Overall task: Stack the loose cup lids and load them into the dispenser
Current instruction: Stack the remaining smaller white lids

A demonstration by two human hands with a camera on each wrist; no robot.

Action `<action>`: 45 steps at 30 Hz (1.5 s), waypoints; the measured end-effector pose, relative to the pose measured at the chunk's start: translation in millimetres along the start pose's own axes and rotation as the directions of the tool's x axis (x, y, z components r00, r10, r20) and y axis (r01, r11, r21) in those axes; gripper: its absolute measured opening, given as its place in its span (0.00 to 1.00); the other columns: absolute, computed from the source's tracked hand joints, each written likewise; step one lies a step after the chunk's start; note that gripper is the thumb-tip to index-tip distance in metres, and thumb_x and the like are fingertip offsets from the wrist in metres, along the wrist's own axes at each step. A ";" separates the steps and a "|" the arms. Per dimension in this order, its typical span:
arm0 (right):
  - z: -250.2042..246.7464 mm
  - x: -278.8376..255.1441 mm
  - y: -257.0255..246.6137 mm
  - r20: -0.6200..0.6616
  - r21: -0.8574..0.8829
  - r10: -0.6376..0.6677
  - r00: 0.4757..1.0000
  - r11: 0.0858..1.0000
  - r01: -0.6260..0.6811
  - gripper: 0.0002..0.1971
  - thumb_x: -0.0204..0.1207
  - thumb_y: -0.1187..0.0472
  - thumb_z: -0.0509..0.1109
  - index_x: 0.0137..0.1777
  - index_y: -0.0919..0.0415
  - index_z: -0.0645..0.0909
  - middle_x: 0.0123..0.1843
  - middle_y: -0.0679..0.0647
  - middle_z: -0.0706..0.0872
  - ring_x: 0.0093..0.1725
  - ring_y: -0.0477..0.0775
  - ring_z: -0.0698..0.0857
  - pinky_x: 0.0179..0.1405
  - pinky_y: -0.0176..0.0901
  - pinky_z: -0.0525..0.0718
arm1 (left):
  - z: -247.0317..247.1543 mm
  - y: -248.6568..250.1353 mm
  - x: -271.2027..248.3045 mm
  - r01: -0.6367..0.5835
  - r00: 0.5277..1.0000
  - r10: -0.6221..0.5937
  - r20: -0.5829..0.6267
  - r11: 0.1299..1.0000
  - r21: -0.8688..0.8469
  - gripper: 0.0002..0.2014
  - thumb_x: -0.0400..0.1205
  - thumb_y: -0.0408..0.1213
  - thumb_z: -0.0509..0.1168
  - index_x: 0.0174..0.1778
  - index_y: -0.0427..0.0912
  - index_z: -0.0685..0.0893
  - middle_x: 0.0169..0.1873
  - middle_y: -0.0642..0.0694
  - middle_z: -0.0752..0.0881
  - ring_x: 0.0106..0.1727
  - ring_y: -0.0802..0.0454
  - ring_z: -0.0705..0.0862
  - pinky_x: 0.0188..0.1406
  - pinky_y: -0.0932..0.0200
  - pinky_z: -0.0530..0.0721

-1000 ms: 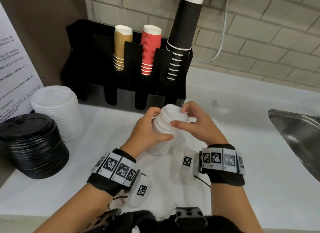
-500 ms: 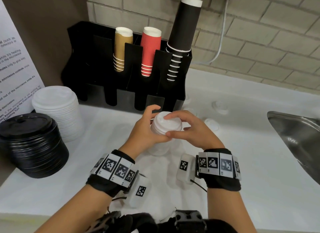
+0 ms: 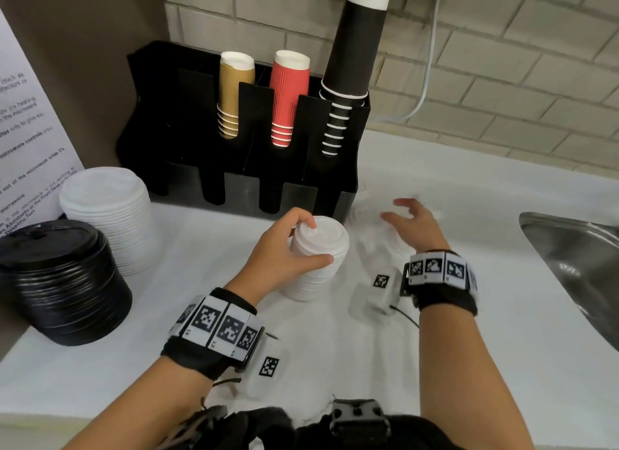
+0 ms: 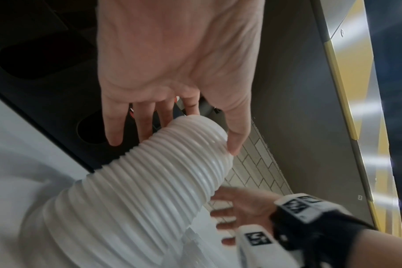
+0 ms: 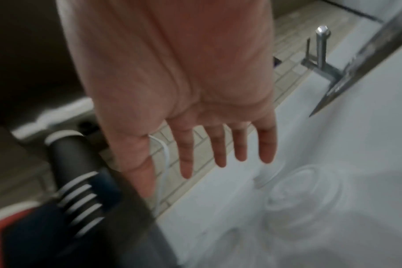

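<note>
A tall stack of white cup lids (image 3: 318,258) (image 4: 149,181) stands on the white counter just in front of the black dispenser (image 3: 241,148). My left hand (image 3: 288,245) (image 4: 172,112) grips the top of that stack, thumb in front and fingers behind. My right hand (image 3: 407,222) (image 5: 209,145) hovers to the right with fingers spread, holding nothing, above loose white lids (image 3: 395,245) (image 5: 303,190) that lie blurred on the counter.
The dispenser holds gold (image 3: 232,94), red (image 3: 289,98) and black (image 3: 348,64) cup stacks. A wide white lid stack (image 3: 107,215) and a black lid stack (image 3: 60,278) sit at the left. A steel sink (image 3: 576,262) lies at the right.
My right hand has let go of the stack's top and swung right over the loose lids. The stack has come down a little, and the left hand keeps hold of it.
</note>
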State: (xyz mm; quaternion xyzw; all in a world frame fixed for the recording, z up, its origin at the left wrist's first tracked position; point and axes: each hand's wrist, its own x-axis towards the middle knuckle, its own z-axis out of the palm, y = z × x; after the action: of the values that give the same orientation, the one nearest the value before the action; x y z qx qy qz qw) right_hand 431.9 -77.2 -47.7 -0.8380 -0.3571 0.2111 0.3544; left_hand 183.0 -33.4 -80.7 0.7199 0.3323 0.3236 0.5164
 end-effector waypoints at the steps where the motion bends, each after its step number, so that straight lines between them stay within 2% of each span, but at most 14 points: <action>1: -3.2 10.2 3.6 0.027 -0.119 0.081 0.996 0.990 -0.078 0.26 0.77 0.50 0.71 0.75 0.50 0.73 0.76 0.61 0.72 0.75 0.65 0.72 0.73 0.55 0.72 | 0.3 0.4 -0.2 0.000 1.000 0.000 -0.001 1.000 0.002 0.21 0.71 0.41 0.80 0.51 0.56 0.75 0.59 0.60 0.80 0.60 0.60 0.77 0.55 0.61 0.79; 4: -3.5 27.5 11.2 0.079 -0.336 0.238 0.968 0.921 -0.199 0.30 0.78 0.52 0.70 0.80 0.48 0.66 0.78 0.62 0.69 0.76 0.69 0.69 0.76 0.61 0.69 | 0.2 0.6 0.1 0.000 1.000 0.000 -0.001 1.000 0.003 0.21 0.70 0.41 0.80 0.50 0.57 0.75 0.58 0.63 0.80 0.59 0.64 0.77 0.51 0.64 0.79; 9: 6.9 30.3 24.8 0.027 -0.579 0.205 0.978 0.801 -0.152 0.24 0.79 0.61 0.64 0.75 0.44 0.73 0.74 0.61 0.73 0.73 0.70 0.70 0.75 0.57 0.70 | -0.4 -0.2 -0.1 0.004 1.000 -0.004 0.009 1.000 0.007 0.22 0.70 0.41 0.81 0.50 0.58 0.74 0.58 0.61 0.80 0.59 0.62 0.77 0.52 0.61 0.80; 12: 6.4 34.4 26.2 0.071 -0.630 0.221 0.973 0.766 -0.128 0.25 0.80 0.62 0.65 0.75 0.44 0.72 0.75 0.62 0.69 0.73 0.73 0.70 0.74 0.59 0.70 | -0.8 -0.7 0.4 0.001 1.000 -0.001 0.008 1.000 0.015 0.25 0.69 0.41 0.82 0.53 0.60 0.74 0.58 0.64 0.79 0.59 0.68 0.77 0.51 0.69 0.78; 14: 3.5 35.6 24.4 0.108 -0.618 0.215 0.971 0.780 -0.103 0.27 0.79 0.62 0.67 0.77 0.47 0.70 0.75 0.63 0.68 0.70 0.72 0.75 0.70 0.57 0.74 | -1.1 -0.1 1.2 0.004 1.000 -0.004 0.004 1.000 0.018 0.31 0.67 0.41 0.83 0.57 0.63 0.71 0.58 0.67 0.79 0.58 0.74 0.76 0.48 0.78 0.74; 16: -2.1 32.5 19.3 0.107 -0.582 0.190 0.976 0.808 -0.093 0.27 0.79 0.60 0.68 0.78 0.49 0.69 0.75 0.63 0.69 0.67 0.70 0.79 0.66 0.55 0.76 | -0.8 -1.1 1.8 0.020 1.000 -0.020 -0.004 0.999 0.025 0.36 0.66 0.42 0.83 0.62 0.64 0.69 0.58 0.69 0.78 0.58 0.75 0.75 0.47 0.79 0.73; 18: -9.2 25.4 11.4 0.155 -0.428 0.126 0.980 0.902 -0.049 0.27 0.79 0.56 0.68 0.78 0.48 0.67 0.75 0.62 0.70 0.66 0.66 0.79 0.64 0.55 0.79 | -0.1 -3.1 2.1 0.031 0.999 -0.031 -0.008 0.999 0.036 0.37 0.66 0.43 0.83 0.66 0.62 0.70 0.58 0.70 0.77 0.59 0.74 0.74 0.48 0.78 0.71; 20: -14.5 9.8 0.8 0.236 -0.166 -0.030 0.971 0.984 0.071 0.24 0.77 0.54 0.72 0.72 0.44 0.71 0.70 0.56 0.75 0.58 0.56 0.82 0.56 0.49 0.83 | 0.6 -4.7 2.7 0.031 1.000 -0.031 -0.006 0.999 0.045 0.38 0.66 0.43 0.83 0.69 0.59 0.71 0.60 0.67 0.77 0.60 0.70 0.75 0.50 0.77 0.71; 22: -14.2 -14.9 -13.1 0.279 0.065 -0.195 0.940 0.981 0.184 0.18 0.74 0.55 0.75 0.61 0.39 0.78 0.61 0.48 0.80 0.49 0.45 0.84 0.45 0.38 0.83 | 0.9 -5.0 3.3 0.019 1.000 -0.019 -0.006 0.998 0.062 0.36 0.67 0.42 0.83 0.67 0.58 0.73 0.60 0.63 0.77 0.59 0.68 0.76 0.51 0.77 0.71; 24: -9.5 -37.0 -25.9 0.313 0.161 -0.322 0.893 0.945 0.284 0.17 0.71 0.55 0.78 0.56 0.37 0.81 0.55 0.42 0.83 0.45 0.40 0.85 0.41 0.30 0.82 | 1.7 -3.6 3.9 0.001 1.000 0.000 -0.013 0.997 0.071 0.34 0.66 0.40 0.83 0.64 0.59 0.74 0.60 0.61 0.77 0.58 0.68 0.76 0.50 0.76 0.72; 29: 5.3 -63.9 -44.8 0.343 0.163 -0.441 0.830 0.898 0.410 0.21 0.67 0.57 0.82 0.59 0.43 0.81 0.53 0.41 0.84 0.48 0.38 0.83 0.42 0.25 0.80 | 3.8 -2.6 3.5 -0.010 1.000 0.012 -0.023 0.997 0.081 0.35 0.66 0.40 0.84 0.66 0.57 0.75 0.63 0.56 0.75 0.61 0.61 0.76 0.49 0.78 0.73; 34: 16.2 -70.4 -55.2 0.364 0.057 -0.465 0.807 0.876 0.479 0.21 0.68 0.58 0.80 0.60 0.45 0.82 0.56 0.47 0.83 0.52 0.44 0.81 0.46 0.30 0.76 | 5.0 -3.4 2.9 -0.007 0.999 0.010 -0.039 0.998 0.069 0.40 0.64 0.40 0.84 0.70 0.55 0.74 0.63 0.57 0.76 0.61 0.63 0.77 0.49 0.73 0.74; 39: 24.4 -72.7 -63.2 0.365 -0.031 -0.490 0.791 0.843 0.537 0.24 0.65 0.58 0.80 0.62 0.47 0.82 0.57 0.50 0.82 0.51 0.42 0.80 0.47 0.24 0.74 | 5.2 -5.0 2.6 0.026 0.999 -0.024 -0.038 0.999 0.037 0.49 0.63 0.41 0.85 0.78 0.52 0.67 0.65 0.58 0.76 0.59 0.66 0.77 0.51 0.71 0.75; 45: 27.6 -71.7 -63.8 0.382 -0.073 -0.486 0.786 0.832 0.549 0.25 0.64 0.58 0.81 0.63 0.48 0.82 0.57 0.49 0.81 0.53 0.44 0.80 0.47 0.24 0.73 | 3.9 -4.2 2.0 0.022 0.999 -0.021 -0.028 1.000 0.008 0.49 0.63 0.41 0.85 0.77 0.55 0.66 0.64 0.57 0.77 0.59 0.67 0.77 0.49 0.72 0.76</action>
State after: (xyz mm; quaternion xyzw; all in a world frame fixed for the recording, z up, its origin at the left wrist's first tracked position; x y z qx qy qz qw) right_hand 339.5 -87.0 -11.2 -0.6849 -0.6480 0.2168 0.2530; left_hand 186.7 -32.8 -85.4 0.7139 0.3485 0.3265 0.5121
